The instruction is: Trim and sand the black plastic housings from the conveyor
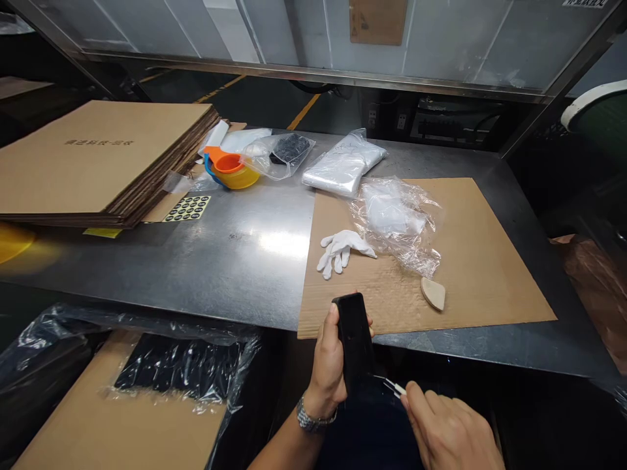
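A black, box-shaped plastic part [353, 333] is gripped in my left hand [329, 362], held in front of the table's near edge. The thumb lies along its left side, and fingertips show at its right side. My right hand [448, 424] is closed around a white-handled tool with a thin bent metal tip [394, 387]. That tip is close to the lower end of the black part; whether they touch, I cannot tell. Beyond my hands, a white glove [343, 250] and a beige wedge-shaped pad [433, 294] lie on a flat cardboard sheet [490, 261].
Clear plastic wrapping [396, 215] and bagged white packs [345, 163] lie behind the glove. Orange and yellow cups [235, 171], a sticker sheet [189, 208] and stacked cardboard [98, 156] occupy the metal table [245, 261]. A lined box [147, 418] holding wrapped black parts stands lower left.
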A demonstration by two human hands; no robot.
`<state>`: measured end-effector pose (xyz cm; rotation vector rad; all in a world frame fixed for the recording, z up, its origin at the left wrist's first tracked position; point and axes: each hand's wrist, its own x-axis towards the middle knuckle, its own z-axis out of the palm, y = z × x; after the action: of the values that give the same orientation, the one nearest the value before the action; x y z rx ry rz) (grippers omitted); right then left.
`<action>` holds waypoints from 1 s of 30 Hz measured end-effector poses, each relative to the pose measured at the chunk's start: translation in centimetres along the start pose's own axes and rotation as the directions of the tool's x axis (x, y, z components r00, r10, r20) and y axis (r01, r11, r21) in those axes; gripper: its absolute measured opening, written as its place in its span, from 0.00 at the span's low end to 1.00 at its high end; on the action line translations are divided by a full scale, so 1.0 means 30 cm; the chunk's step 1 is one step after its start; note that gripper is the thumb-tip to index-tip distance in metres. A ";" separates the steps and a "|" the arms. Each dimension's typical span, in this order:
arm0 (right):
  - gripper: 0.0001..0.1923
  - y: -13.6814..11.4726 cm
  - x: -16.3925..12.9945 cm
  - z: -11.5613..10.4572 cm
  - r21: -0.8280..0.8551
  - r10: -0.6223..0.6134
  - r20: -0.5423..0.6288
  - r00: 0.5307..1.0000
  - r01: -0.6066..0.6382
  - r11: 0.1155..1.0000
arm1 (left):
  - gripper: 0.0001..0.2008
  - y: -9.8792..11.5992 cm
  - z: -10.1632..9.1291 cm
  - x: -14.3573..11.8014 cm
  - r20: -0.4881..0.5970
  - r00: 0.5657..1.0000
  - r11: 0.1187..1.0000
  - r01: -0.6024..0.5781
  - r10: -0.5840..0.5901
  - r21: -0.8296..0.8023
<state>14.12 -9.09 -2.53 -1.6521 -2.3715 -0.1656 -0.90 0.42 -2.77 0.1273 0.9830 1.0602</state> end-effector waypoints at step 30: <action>0.16 0.201 0.009 0.038 0.564 0.476 0.220 0.851 -0.509 0.650 | 0.21 -0.050 -0.009 0.033 0.230 0.898 0.908 0.406 -0.376 -0.100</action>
<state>19.50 -6.46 -3.85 -1.8630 -1.6182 0.6826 0.06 0.30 -4.32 -0.0809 0.7012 0.7246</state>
